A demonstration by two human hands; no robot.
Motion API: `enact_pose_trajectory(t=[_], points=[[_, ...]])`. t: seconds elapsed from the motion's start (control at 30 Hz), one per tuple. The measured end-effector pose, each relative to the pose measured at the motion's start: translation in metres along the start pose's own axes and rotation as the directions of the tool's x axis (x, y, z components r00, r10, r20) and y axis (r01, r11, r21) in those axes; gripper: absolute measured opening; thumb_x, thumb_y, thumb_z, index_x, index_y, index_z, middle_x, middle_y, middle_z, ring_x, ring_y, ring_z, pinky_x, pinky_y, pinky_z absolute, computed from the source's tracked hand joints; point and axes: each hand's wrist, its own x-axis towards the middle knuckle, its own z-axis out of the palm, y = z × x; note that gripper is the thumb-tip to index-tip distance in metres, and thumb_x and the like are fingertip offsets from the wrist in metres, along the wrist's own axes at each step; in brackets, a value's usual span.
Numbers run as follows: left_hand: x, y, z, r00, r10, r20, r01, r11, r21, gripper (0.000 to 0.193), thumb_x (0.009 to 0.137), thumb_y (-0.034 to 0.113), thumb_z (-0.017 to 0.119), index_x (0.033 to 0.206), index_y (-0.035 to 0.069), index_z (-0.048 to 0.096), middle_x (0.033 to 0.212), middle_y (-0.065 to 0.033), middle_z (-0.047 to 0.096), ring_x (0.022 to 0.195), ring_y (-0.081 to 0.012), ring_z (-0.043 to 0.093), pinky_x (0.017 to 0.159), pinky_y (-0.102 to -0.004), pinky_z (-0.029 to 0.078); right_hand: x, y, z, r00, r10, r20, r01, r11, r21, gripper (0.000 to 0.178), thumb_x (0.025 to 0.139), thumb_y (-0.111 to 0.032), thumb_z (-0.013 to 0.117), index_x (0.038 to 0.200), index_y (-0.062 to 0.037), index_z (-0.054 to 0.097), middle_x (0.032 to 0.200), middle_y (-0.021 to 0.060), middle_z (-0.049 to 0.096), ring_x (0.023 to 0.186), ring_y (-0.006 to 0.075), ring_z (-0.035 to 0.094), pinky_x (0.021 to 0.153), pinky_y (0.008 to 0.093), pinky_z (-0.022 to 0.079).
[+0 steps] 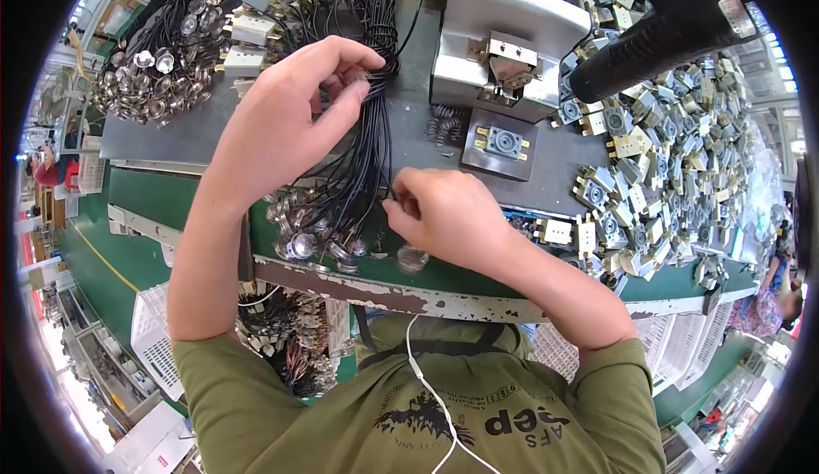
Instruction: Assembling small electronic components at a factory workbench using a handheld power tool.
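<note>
Clock hours are counted from the middle of my view, with 12 straight ahead. The green table (388, 273) curves across my front, its worn edge at 6 o'clock. A broad heap of grey boxes (674, 154) with brass tabs spreads from 2 to 3 o'clock, and at 1 o'clock stands a silver machine (482, 9). The bundle of black wires (365, 154) lies at 11 o'clock, running toward me. A black ribbed handle (631, 52) juts in at 2 o'clock. My left hand (320, 103) is at 11, half curled, thumb and fingertips against the bundle; I cannot tell how firmly it grips. My right hand (439, 214) is near the centre, fingers bent toward the thumb with a small gap; whether a wire is pinched there I cannot tell. Round metal caps (162, 90) are piled at 10 o'clock, more near 9. Between 1 and 2, a metal block (503, 168) carries one box, with a dark spring (445, 124) beside it. A single blurred cap (413, 259) shows at 6, just below my right hand.
</note>
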Motion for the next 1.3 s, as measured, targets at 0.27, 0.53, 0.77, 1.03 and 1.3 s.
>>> enact_pose_trajectory(t=[0.27, 0.53, 0.77, 1.03, 1.3], points=[[0.008, -0.012, 0.031, 0.941, 0.319, 0.111, -0.338, 0.896, 0.289, 0.018, 0.091, 0.01, 0.069, 0.107, 0.005, 0.065, 0.096, -0.0113, 0.066, 0.091, -0.0329, 0.067, 0.082, -0.0425, 0.054, -0.044, 0.039, -0.077, 0.975, 0.057, 0.216, -0.143, 0.903, 0.406, 0.033, 0.105, -0.016, 0.059, 0.135, -0.0022, 0.062, 0.078, 0.0054, 0.072, 0.067, 0.009, 0.069, 0.054, 0.0251, 0.051], [0.016, -0.041, 0.048, 0.944, 0.297, 0.14, -0.326, 0.903, 0.279, 0.023, 0.09, 0.011, 0.072, 0.109, 0.006, 0.059, 0.095, -0.0101, 0.065, 0.092, -0.0309, 0.065, 0.087, -0.0424, 0.05, -0.082, 0.021, -0.046, 0.816, 0.392, 0.424, -0.555, 0.329, 0.764, 0.039, 0.109, -0.026, 0.057, 0.14, -0.0032, 0.061, 0.062, -0.0024, 0.06, 0.053, 0.0053, 0.055, 0.049, 0.0203, 0.043], [0.024, -0.016, 0.049, 0.945, 0.317, 0.08, -0.325, 0.936, 0.135, 0.016, 0.088, 0.007, 0.074, 0.101, 0.005, 0.065, 0.094, -0.0097, 0.067, 0.088, -0.0312, 0.065, 0.081, -0.0406, 0.051, -0.074, 0.046, -0.059, 0.784, 0.15, 0.603, -0.594, -0.105, 0.798, 0.052, 0.109, -0.034, 0.055, 0.154, -0.0085, 0.047, 0.06, 0.0002, 0.057, 0.049, 0.0083, 0.054, 0.044, 0.0209, 0.04], [0.04, 0.023, 0.072, 0.862, 0.456, 0.223, -0.494, 0.855, 0.158, 0.016, 0.085, 0.008, 0.074, 0.1, 0.007, 0.069, 0.096, -0.008, 0.068, 0.095, -0.0291, 0.067, 0.085, -0.04, 0.053, -0.077, 0.023, -0.087, 1.0, 0.012, -0.012, -0.016, 0.86, -0.51, 0.037, 0.094, -0.018, 0.069, 0.131, -0.0158, 0.072, 0.059, 0.0071, 0.061, 0.051, 0.0217, 0.064, 0.048, 0.0378, 0.048], [0.046, 0.017, 0.107, 0.813, 0.512, 0.276, -0.56, 0.818, 0.131, 0.014, 0.088, 0.013, 0.071, 0.098, 0.006, 0.065, 0.091, -0.008, 0.066, 0.088, -0.028, 0.067, 0.078, -0.0405, 0.054, -0.093, 0.054, -0.048, 0.931, 0.071, -0.357, -0.033, 0.993, 0.114, 0.037, 0.091, -0.016, 0.078, 0.127, -0.0121, 0.07, 0.089, 0.0123, 0.071, 0.071, 0.0255, 0.069, 0.063, 0.035, 0.056]])
